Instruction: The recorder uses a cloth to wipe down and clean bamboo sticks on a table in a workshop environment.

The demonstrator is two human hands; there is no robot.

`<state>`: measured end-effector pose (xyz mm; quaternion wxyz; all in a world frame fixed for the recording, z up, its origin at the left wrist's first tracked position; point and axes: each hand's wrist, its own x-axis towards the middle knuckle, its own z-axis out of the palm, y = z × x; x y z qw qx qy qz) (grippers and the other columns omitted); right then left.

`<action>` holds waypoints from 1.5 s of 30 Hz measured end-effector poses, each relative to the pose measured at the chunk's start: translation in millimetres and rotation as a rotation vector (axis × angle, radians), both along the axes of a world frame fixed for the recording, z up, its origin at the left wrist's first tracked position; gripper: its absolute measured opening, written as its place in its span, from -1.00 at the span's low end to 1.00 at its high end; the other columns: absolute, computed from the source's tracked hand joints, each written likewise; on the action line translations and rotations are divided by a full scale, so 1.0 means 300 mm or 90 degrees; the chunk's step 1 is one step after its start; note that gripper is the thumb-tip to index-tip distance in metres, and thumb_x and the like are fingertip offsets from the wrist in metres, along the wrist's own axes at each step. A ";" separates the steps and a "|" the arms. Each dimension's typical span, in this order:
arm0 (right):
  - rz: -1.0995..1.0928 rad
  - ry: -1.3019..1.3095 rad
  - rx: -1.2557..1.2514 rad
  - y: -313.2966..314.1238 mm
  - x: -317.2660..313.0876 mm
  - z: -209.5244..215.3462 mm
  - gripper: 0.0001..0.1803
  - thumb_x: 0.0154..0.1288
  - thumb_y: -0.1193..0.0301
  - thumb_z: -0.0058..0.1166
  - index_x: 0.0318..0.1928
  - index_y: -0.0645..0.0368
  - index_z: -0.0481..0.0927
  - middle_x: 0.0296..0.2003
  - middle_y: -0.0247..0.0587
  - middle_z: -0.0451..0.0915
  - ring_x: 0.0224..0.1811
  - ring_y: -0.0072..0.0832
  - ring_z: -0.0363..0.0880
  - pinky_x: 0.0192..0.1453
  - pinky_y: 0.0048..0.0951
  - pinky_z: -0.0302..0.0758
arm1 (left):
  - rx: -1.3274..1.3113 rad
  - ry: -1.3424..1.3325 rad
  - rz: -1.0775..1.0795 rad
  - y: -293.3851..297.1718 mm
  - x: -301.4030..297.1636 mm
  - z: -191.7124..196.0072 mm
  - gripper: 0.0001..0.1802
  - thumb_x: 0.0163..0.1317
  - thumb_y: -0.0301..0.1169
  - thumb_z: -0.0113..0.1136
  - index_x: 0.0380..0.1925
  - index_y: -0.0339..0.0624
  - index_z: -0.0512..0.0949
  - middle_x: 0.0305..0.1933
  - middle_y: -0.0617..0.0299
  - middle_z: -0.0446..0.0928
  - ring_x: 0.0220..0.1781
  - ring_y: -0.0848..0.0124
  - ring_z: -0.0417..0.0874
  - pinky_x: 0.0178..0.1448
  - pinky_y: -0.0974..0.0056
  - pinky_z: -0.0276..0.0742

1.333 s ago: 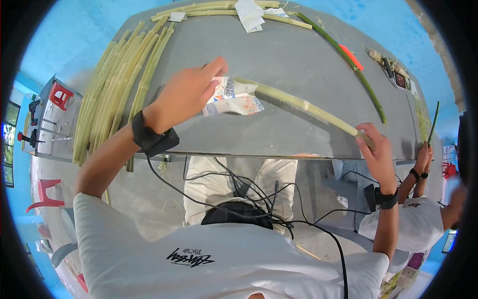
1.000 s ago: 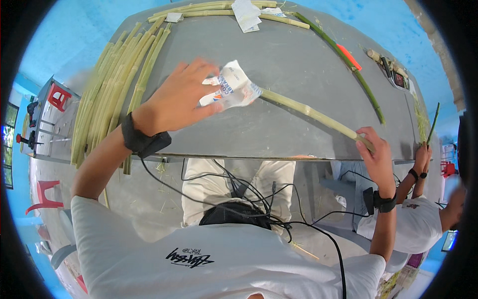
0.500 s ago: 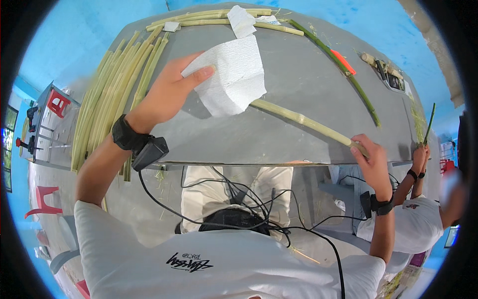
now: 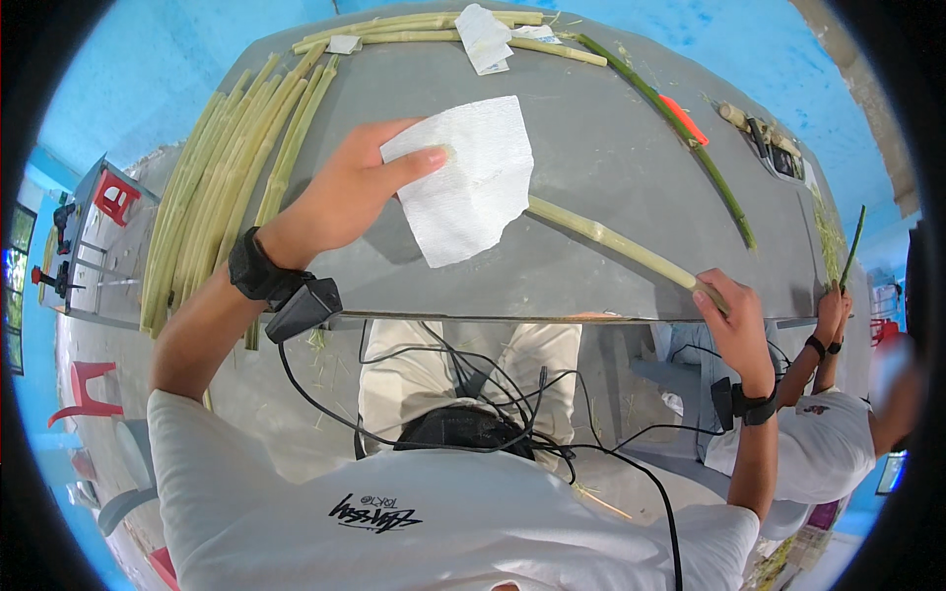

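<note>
My left hand (image 4: 360, 182) is closed on a white paper towel (image 4: 478, 187), with the thumb on top and the fingers mostly hidden. The sheet hangs spread over the far end of a pale, scraped bamboo stick (image 4: 601, 234), so that end is out of sight. Whether the towel touches the stick, I cannot tell. My right hand (image 4: 731, 315) wraps round the stick's near end, close to the table's front edge. The stick slants from there toward the middle of the table. Black bands with small boxes sit on both my wrists.
Several pale bamboo sticks (image 4: 222, 197) lie at the table's left, others (image 4: 414, 35) along its far edge with paper pieces (image 4: 483, 39). A green stick (image 4: 680, 123) lies beside an orange tool (image 4: 684, 118). Black cables (image 4: 493, 384) cross my lap. A co-worker's hands (image 4: 833, 307) hold a green stick at right.
My left hand and the paper towel have shifted slightly right and toward me, showing more of the table beyond. My right hand stays almost in place on the bamboo stick.
</note>
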<state>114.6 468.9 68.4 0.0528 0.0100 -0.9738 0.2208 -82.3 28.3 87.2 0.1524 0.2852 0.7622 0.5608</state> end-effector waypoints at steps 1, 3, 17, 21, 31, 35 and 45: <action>0.001 0.001 0.002 -0.001 0.002 -0.002 -0.83 0.52 0.42 0.25 -0.02 0.25 0.66 -0.45 0.01 0.60 -0.50 -0.13 0.53 -0.35 -0.23 0.40 | 0.015 -0.017 -0.009 0.000 0.002 -0.002 -0.47 0.63 -0.20 0.23 0.39 -0.38 0.58 0.15 0.16 0.76 0.17 0.47 0.68 0.33 0.27 0.54; 0.003 0.000 0.005 -0.006 0.002 -0.004 -0.83 0.52 0.42 0.26 -0.02 0.25 0.66 -0.45 0.00 0.59 -0.49 -0.13 0.53 -0.35 -0.23 0.41 | 0.032 -0.034 -0.011 0.002 0.017 0.000 -0.47 0.62 -0.21 0.24 0.39 -0.37 0.58 0.17 0.17 0.75 0.20 0.47 0.67 0.34 0.28 0.54; 0.312 0.370 0.131 -0.393 -0.068 0.220 0.03 0.21 -0.04 0.56 0.54 0.27 0.45 0.52 0.35 0.39 0.56 0.12 0.42 0.49 0.00 0.48 | 0.156 -0.117 0.059 0.129 0.332 0.076 -0.43 0.41 -0.43 0.38 0.37 -0.44 0.58 0.17 0.06 0.75 0.20 0.40 0.72 0.33 0.32 0.55; 0.415 0.426 0.082 -0.487 -0.135 0.257 -0.03 0.11 -0.10 0.61 0.38 0.29 0.62 0.45 0.37 0.48 0.45 0.13 0.53 0.43 -0.01 0.53 | 0.300 -0.193 0.055 0.155 0.362 0.097 -0.38 0.31 -0.35 0.38 0.31 -0.46 0.55 0.05 0.08 0.74 0.06 0.36 0.76 0.19 0.32 0.61; 0.441 0.434 0.047 -0.499 -0.125 0.294 -0.24 -0.07 0.16 0.71 0.12 0.32 0.76 0.15 0.26 0.73 0.10 -0.09 0.74 0.11 -0.21 0.65 | 0.339 -0.277 -0.047 0.142 0.366 0.112 -0.30 0.19 -0.14 0.45 0.21 -0.42 0.55 0.00 0.06 0.74 0.03 0.37 0.77 0.15 0.35 0.63; 0.460 0.430 0.051 -0.498 -0.130 0.309 -0.26 -0.10 0.22 0.70 0.12 0.32 0.77 0.13 0.27 0.73 0.07 -0.12 0.74 0.06 -0.25 0.65 | 0.341 -0.293 -0.044 0.141 0.371 0.118 -0.30 0.18 -0.15 0.46 0.21 -0.41 0.54 0.01 0.06 0.73 0.04 0.37 0.77 0.16 0.35 0.63; 0.450 0.407 0.061 -0.507 -0.117 0.324 -0.25 -0.13 0.23 0.71 0.13 0.29 0.77 0.10 0.24 0.73 0.03 -0.18 0.73 0.00 -0.28 0.65 | 0.329 -0.285 -0.052 0.136 0.368 0.111 -0.31 0.19 -0.12 0.42 0.20 -0.41 0.55 0.03 0.05 0.72 0.06 0.36 0.77 0.17 0.34 0.61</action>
